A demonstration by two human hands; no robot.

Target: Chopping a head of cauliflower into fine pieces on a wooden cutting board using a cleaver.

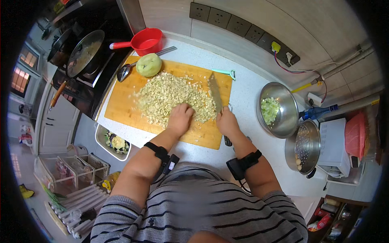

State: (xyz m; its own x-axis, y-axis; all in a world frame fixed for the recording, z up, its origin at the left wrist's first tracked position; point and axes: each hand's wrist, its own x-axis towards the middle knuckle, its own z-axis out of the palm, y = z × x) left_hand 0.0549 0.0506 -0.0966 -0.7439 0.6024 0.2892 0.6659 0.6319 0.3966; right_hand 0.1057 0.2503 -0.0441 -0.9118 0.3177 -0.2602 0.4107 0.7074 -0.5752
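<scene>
A broad heap of pale, diced vegetable (pixel 170 94) covers the middle of a wooden cutting board (pixel 121 106). My left hand (pixel 181 118) rests at the near edge of the heap, fingers curled on the pieces; whether it grips any is hidden. With my right hand (pixel 227 123) I hold a kitchen knife (pixel 215 92) at the heap's right side, its blade pointing towards the wall. A peeled, pale green round vegetable (pixel 149 65) sits at the board's far left corner. Beside it lies a metal spoon (pixel 124 72). A mint-green peeler (pixel 224 73) lies at the far right edge.
A red plastic dipper (pixel 147 41) stands behind the board. To the right are a steel bowl (pixel 284 127) with chopped greens (pixel 270 110) and a steel pot with a strainer (pixel 304 142). A pan (pixel 86 54) is on the stove at left, above a scrap bin (pixel 127 155).
</scene>
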